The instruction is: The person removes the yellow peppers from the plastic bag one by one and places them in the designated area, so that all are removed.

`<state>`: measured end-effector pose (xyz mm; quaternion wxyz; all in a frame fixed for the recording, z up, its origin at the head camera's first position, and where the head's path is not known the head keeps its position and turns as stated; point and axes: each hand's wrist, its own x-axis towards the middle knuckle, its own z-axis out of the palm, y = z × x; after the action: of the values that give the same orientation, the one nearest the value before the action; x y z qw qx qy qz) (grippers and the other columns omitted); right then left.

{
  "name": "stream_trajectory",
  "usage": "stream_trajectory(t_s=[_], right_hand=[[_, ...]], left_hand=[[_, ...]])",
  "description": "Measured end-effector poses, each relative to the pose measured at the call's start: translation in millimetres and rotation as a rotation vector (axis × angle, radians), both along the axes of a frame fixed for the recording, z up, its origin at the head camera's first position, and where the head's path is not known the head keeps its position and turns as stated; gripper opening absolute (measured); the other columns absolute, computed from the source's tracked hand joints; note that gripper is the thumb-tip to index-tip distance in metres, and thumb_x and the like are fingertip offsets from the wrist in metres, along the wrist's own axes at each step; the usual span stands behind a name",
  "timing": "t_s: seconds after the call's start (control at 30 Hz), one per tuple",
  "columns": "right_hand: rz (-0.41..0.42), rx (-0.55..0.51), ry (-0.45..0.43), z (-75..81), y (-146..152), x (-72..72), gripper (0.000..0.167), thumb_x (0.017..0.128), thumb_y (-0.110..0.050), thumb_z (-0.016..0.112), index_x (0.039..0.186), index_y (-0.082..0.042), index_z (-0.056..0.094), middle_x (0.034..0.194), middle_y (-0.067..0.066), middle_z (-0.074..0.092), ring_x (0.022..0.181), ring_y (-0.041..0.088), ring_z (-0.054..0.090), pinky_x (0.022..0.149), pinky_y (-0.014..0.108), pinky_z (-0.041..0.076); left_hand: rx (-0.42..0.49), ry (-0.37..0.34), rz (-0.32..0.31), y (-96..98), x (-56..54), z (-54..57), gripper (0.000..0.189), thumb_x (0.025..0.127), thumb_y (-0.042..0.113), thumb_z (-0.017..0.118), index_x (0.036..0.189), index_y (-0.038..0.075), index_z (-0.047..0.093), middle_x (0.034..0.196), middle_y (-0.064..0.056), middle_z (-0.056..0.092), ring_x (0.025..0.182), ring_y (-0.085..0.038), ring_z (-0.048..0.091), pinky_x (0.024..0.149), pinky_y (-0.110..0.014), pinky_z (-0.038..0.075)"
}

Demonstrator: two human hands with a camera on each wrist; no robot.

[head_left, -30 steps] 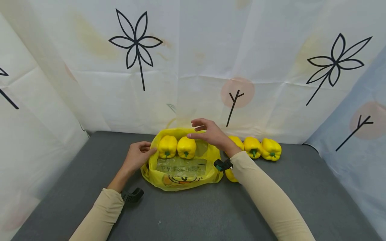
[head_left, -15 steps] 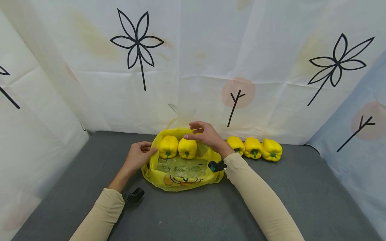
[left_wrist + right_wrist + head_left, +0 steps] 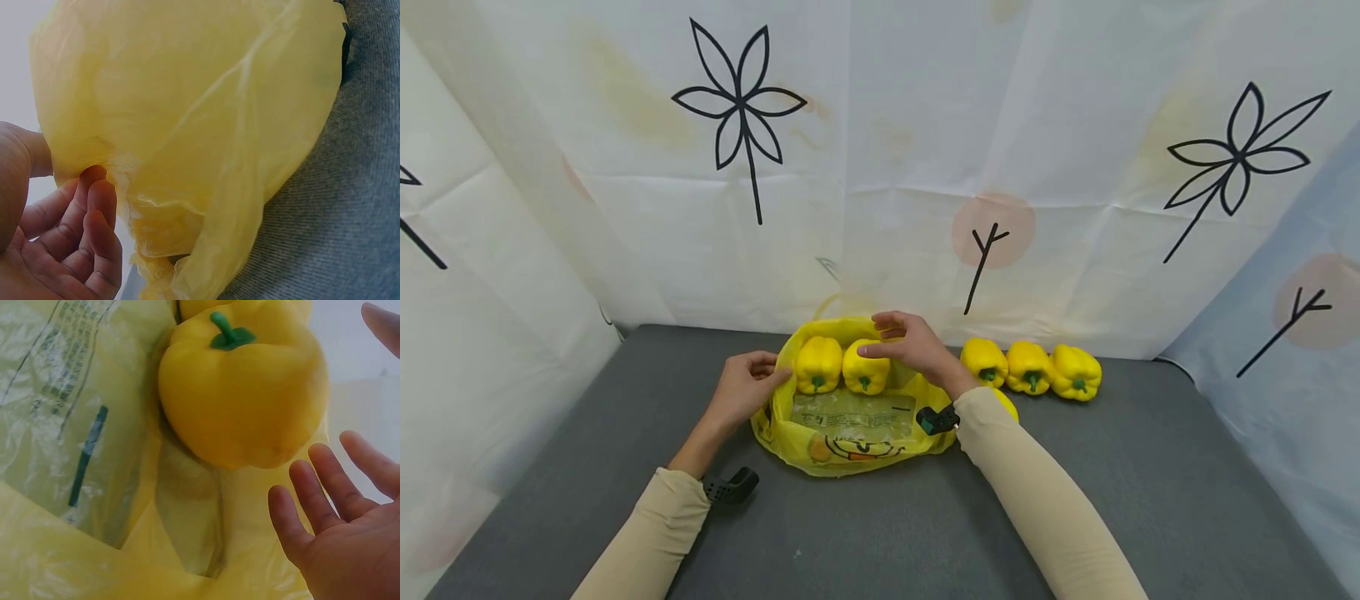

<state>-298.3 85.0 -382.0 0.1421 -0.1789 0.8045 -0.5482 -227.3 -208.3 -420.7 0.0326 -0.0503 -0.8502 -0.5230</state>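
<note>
A yellow plastic bag (image 3: 797, 450) lies with its mouth spread wide, printing showing on its inner side. Two yellow bell peppers sit side by side within it: the left pepper (image 3: 817, 363) and the right pepper (image 3: 862, 372), green stems facing the front. My left hand (image 3: 743, 390) pinches the bag's left rim between thumb and fingers; the left wrist view shows the fingertips at the thin film (image 3: 162, 112). Over the bag's right back part, my right hand (image 3: 916, 348) holds nothing. Its fingers are spread and nearly straight beside the right pepper (image 3: 244, 394) in the right wrist view.
To the bag's right stand three more yellow bell peppers in a row: one near the bag (image 3: 983, 361), a middle pepper (image 3: 1028, 367) and an end pepper (image 3: 1077, 372). Another pepper (image 3: 1006, 403) is mostly hidden by my right forearm. A printed curtain (image 3: 895, 167) rises behind the grey table (image 3: 850, 533).
My right hand has moved slightly left and down, closer to the right pepper, and the forearm shifted left. My left hand keeps its hold on the rim; the peppers stay put.
</note>
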Motion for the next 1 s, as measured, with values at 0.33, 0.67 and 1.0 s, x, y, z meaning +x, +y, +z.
stream_trajectory(t_s=[0.33, 0.67, 1.0], right_hand=[[0.017, 0.043, -0.032, -8.7, -1, 0.9, 0.079, 0.087, -0.027, 0.083, 0.153, -0.008, 0.044, 0.154, 0.011, 0.044, 0.140, 0.031, 0.041, 0.111, 0.048, 0.039], [0.048, 0.062, -0.065, -15.9, -2, 1.6, 0.084, 0.085, -0.026, 0.085, 0.155, -0.007, 0.041, 0.157, 0.013, 0.039, 0.137, 0.033, 0.044, 0.107, 0.048, 0.042], [0.027, 0.103, -0.059, -18.0, -4, 2.0, 0.083, 0.086, -0.027, 0.084, 0.154, -0.007, 0.042, 0.157, 0.013, 0.040, 0.136, 0.033, 0.045, 0.105, 0.047, 0.045]], left_hand=[[0.003, -0.009, 0.002, 0.0, -0.2, 0.6, 0.034, 0.101, 0.020, 0.067, 0.123, -0.006, 0.067, 0.105, -0.017, 0.071, 0.094, -0.028, 0.067, 0.072, -0.030, 0.055], [0.000, -0.004, -0.004, 0.0, 1.0, 1.5, 0.033, 0.101, 0.019, 0.067, 0.122, -0.006, 0.067, 0.103, -0.016, 0.071, 0.092, -0.026, 0.067, 0.071, -0.029, 0.055], [-0.005, -0.009, 0.001, 0.2, 0.3, 1.6, 0.034, 0.101, 0.019, 0.067, 0.123, -0.006, 0.067, 0.105, -0.017, 0.071, 0.095, -0.029, 0.067, 0.073, -0.029, 0.055]])
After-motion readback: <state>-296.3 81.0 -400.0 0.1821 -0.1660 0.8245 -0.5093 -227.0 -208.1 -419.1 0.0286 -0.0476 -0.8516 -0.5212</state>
